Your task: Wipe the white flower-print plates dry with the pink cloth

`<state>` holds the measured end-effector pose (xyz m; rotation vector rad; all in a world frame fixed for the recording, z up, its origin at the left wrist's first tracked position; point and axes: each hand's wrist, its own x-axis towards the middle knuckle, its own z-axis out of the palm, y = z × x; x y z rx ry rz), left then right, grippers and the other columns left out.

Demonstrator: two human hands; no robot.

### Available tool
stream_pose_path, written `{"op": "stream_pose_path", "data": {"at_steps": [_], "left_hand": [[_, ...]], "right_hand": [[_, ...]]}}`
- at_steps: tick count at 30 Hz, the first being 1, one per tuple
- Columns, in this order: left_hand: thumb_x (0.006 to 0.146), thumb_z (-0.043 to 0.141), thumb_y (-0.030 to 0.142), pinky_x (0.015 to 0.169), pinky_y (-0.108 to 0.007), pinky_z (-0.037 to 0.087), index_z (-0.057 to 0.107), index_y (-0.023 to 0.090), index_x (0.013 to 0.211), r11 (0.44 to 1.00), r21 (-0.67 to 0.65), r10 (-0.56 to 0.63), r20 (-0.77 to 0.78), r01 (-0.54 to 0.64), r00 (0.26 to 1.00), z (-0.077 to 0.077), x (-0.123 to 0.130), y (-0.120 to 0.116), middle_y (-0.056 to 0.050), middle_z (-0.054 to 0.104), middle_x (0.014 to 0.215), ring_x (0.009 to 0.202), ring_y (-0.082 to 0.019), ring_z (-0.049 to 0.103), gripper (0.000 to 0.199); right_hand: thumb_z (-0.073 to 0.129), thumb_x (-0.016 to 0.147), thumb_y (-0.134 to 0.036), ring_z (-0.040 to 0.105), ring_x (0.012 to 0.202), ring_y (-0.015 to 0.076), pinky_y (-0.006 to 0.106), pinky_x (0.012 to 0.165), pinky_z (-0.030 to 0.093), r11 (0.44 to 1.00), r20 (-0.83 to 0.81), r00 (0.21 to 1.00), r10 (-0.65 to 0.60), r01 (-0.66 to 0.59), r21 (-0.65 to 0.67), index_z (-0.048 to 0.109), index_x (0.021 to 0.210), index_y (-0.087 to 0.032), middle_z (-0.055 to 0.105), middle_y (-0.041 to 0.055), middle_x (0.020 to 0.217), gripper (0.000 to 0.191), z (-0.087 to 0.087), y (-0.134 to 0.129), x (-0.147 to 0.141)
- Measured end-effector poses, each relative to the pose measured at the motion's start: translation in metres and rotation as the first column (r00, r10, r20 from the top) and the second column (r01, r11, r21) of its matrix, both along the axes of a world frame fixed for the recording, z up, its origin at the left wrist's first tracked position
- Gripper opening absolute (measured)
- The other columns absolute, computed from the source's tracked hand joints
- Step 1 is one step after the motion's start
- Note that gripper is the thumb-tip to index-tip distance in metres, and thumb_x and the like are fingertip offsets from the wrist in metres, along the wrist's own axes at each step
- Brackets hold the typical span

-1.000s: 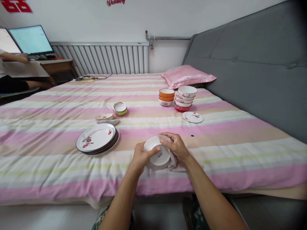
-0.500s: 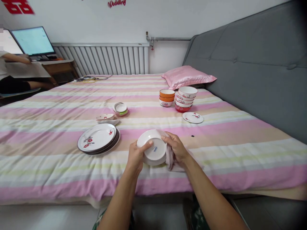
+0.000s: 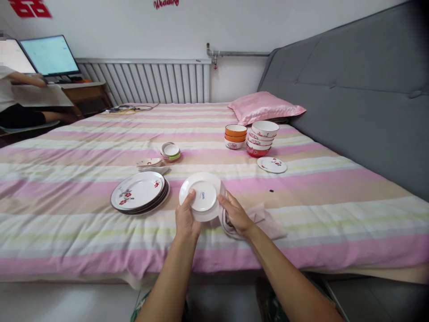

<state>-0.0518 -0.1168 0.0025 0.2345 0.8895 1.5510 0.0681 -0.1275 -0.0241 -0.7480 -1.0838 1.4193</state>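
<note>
A white plate (image 3: 204, 197), its underside with a small blue mark facing me, is held over the near part of the bed. My left hand (image 3: 187, 217) grips its left edge, thumb on the underside. My right hand (image 3: 236, 214) pinches a pale pink cloth (image 3: 264, 221) against the plate's right edge; the rest of the cloth trails onto the bed. To the left lies a stack of dark-rimmed plates (image 3: 139, 192) with red flowers. A single flowered plate (image 3: 272, 164) rests to the right, in front of the stacked bowls (image 3: 259, 139).
Orange and white bowls (image 3: 235, 136), small dishes (image 3: 170, 151) and shallow dishes (image 3: 149, 163) stand on the striped bed (image 3: 335, 214). Farther back are a pink pillow (image 3: 266, 107) and cables (image 3: 130, 108). A person (image 3: 20, 96) sits at a desk with monitors, far left.
Both hands have moved the plate slightly left and up, tilting its underside more towards me. More of the cloth now shows spread on the bed to the right.
</note>
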Motion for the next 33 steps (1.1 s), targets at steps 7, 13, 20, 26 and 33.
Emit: {"op": "stream_pose_path", "data": {"at_steps": [7,13,20,26,33], "left_hand": [[0.068,0.069,0.015,0.079,-0.027,0.053,0.063,0.014,0.092,0.999,-0.01,0.054,0.116,-0.053,0.992,-0.005,0.009,-0.004,-0.004,0.071,0.084,0.084,-0.018,0.066,0.025],[0.072,0.068,0.023,0.081,-0.028,0.052,0.065,0.016,0.094,0.999,0.041,-0.039,0.129,0.034,0.991,0.007,0.013,-0.01,-0.004,0.07,0.092,0.09,-0.018,0.064,0.024],[0.069,0.069,0.042,0.065,-0.025,0.052,0.067,0.018,0.099,0.936,0.059,-0.341,-0.094,0.348,0.935,0.01,0.001,-0.015,-0.003,0.07,0.091,0.081,-0.02,0.065,0.038],[0.06,0.076,0.04,0.058,-0.025,0.049,0.067,0.01,0.092,0.92,-0.036,-0.374,-0.382,0.391,0.845,0.005,0.001,-0.013,-0.009,0.07,0.078,0.065,-0.018,0.063,0.044],[0.053,0.081,0.031,0.056,-0.027,0.05,0.066,0.007,0.091,0.907,-0.072,-0.406,-0.404,0.414,0.82,0.003,-0.003,-0.014,-0.011,0.069,0.077,0.06,-0.018,0.062,0.047]], "right_hand": [[0.055,0.081,-0.046,0.054,0.111,0.0208,0.038,0.097,0.041,1.0,-0.033,0.999,0.003,-0.004,-0.028,0.047,0.126,-0.025,0.06,0.0032,0.119,0.051,-0.003,-0.003,-0.008],[0.055,0.081,-0.046,0.054,0.111,0.0205,0.035,0.094,0.044,0.993,-0.061,0.991,-0.118,0.117,-0.021,0.052,0.12,-0.025,0.061,0.003,0.116,0.044,0.006,-0.001,0.005],[0.058,0.077,-0.05,0.062,0.092,0.0237,0.034,0.075,0.051,0.963,-0.114,0.96,-0.255,0.242,-0.116,0.059,0.109,-0.02,0.069,0.0054,0.099,0.044,0.011,0.009,0.031],[0.063,0.073,-0.049,0.065,0.079,0.0226,0.033,0.069,0.05,0.977,-0.084,0.988,-0.127,0.11,-0.183,0.065,0.1,-0.018,0.071,0.0051,0.087,0.041,0.01,0.009,0.032],[0.066,0.073,-0.043,0.064,0.07,0.0175,0.028,0.067,0.047,0.972,-0.083,0.996,0.034,-0.052,-0.229,0.067,0.093,-0.016,0.07,0.0044,0.079,0.034,0.01,0.007,0.028]]}}
